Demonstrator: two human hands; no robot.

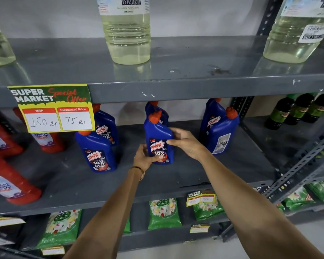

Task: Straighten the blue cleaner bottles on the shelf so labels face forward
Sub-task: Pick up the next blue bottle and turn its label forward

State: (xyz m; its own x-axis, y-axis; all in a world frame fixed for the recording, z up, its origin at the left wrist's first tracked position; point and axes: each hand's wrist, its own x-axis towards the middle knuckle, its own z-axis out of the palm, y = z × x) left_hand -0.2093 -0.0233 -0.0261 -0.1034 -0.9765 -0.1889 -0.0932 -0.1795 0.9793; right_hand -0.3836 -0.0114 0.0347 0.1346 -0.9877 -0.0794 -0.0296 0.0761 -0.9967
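Gripping the blue plastic cleaner bottle with red cap (158,139) mid-shelf: left hand (144,157) closed low on its label edge, right hand (185,142) wrapped round its flank. Rigid, likely liquid-heavy, smooth; hold the body, not the neck.

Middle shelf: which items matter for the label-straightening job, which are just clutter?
Job:
- held blue Harpic bottle, left hand, right hand
- left front Harpic bottle
- right front Harpic bottle, back label showing

Not job:
- red cleaner bottles
- bleach bottle
- price sign
- green packets
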